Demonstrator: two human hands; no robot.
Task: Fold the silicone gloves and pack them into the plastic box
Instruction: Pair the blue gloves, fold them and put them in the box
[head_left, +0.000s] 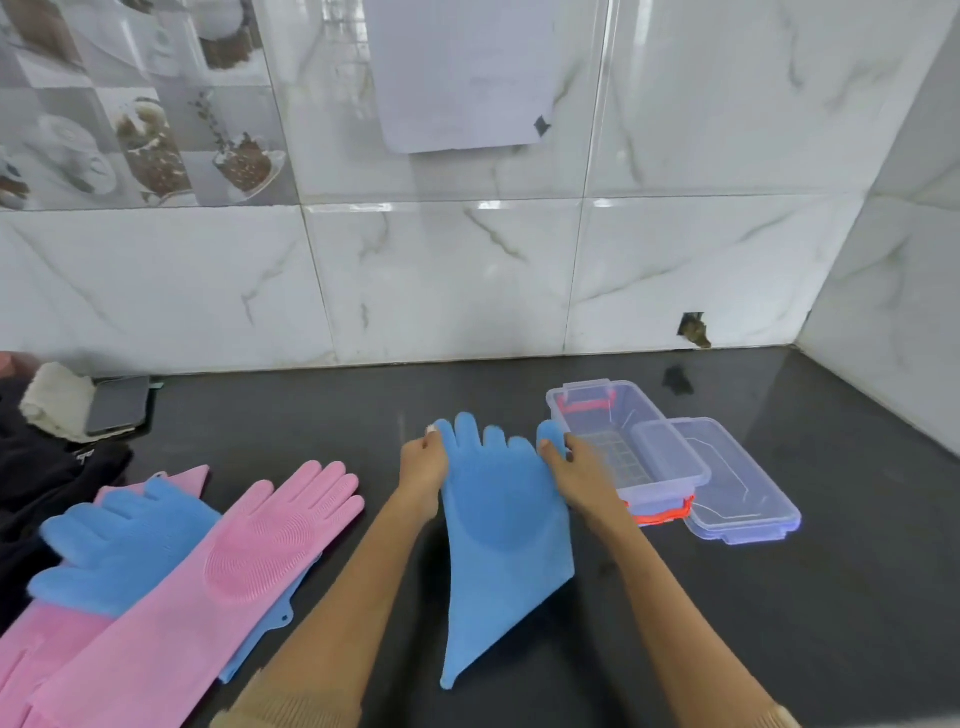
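A blue silicone glove is held up in the middle, fingers pointing away, cuff hanging toward me above the dark counter. My left hand pinches its left edge near the little finger. My right hand pinches its right edge at the thumb. To the left lie a pink glove, a second blue glove and another pink glove partly beneath them. The clear plastic box with orange clips stands open just right of my right hand.
The box's clear lid leans against the box's right side. A phone, a pale cloth and dark fabric sit at the far left. Marble-tiled walls close the back and right of the black counter.
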